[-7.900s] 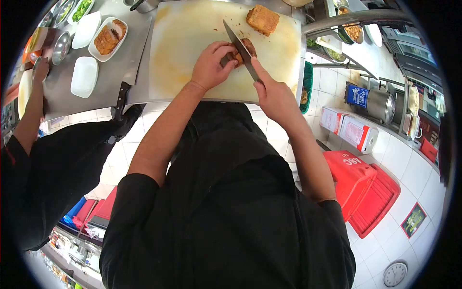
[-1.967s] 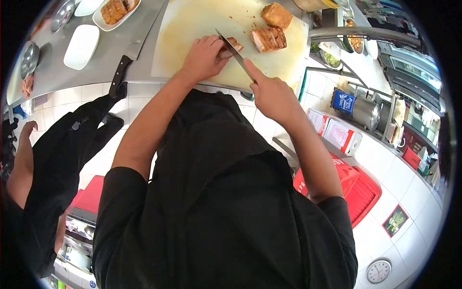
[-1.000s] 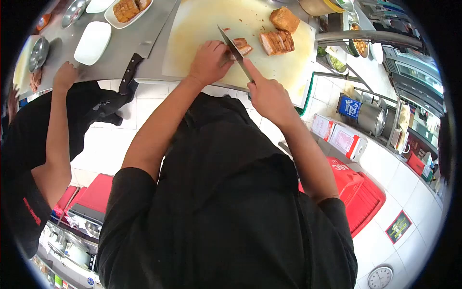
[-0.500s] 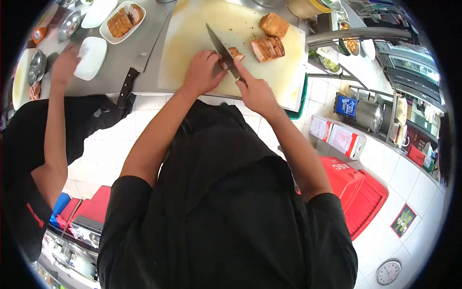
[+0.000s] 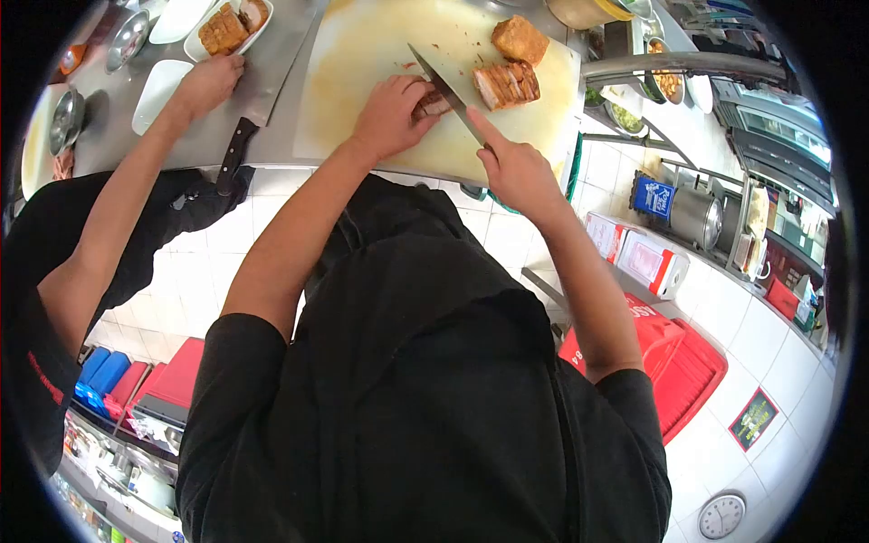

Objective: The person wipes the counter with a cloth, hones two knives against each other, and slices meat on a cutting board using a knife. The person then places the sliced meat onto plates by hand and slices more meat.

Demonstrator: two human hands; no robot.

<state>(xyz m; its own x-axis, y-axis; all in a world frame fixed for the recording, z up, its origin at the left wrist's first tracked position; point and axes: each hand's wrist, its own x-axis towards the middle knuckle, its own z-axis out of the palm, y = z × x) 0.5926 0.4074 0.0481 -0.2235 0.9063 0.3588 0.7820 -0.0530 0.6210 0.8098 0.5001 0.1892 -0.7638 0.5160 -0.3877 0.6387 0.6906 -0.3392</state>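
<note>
On the pale cutting board (image 5: 339,54), my left hand (image 5: 394,116) has its fingers curled round a small piece of browned meat (image 5: 433,103). My right hand (image 5: 516,172) grips the handle of a long knife (image 5: 439,83), whose blade slants up and left beside that piece. To the right of the blade lies a sliced block of crisp-skinned meat (image 5: 507,85), and a whole browned block (image 5: 520,41) touches it from behind. Small crumbs are scattered near them.
At left a co-worker's hand (image 5: 214,83) is at a white dish of sliced meat (image 5: 228,31). A white dish (image 5: 159,95), metal bowls (image 5: 128,40) and a black-handled knife (image 5: 237,149) are on the counter. A metal rail (image 5: 679,63) runs at right.
Since the earliest frame, a sliced block has appeared beside the whole one. Over the last half second, my right hand and knife moved slightly right, and the co-worker's hand moved right to the filled dish.
</note>
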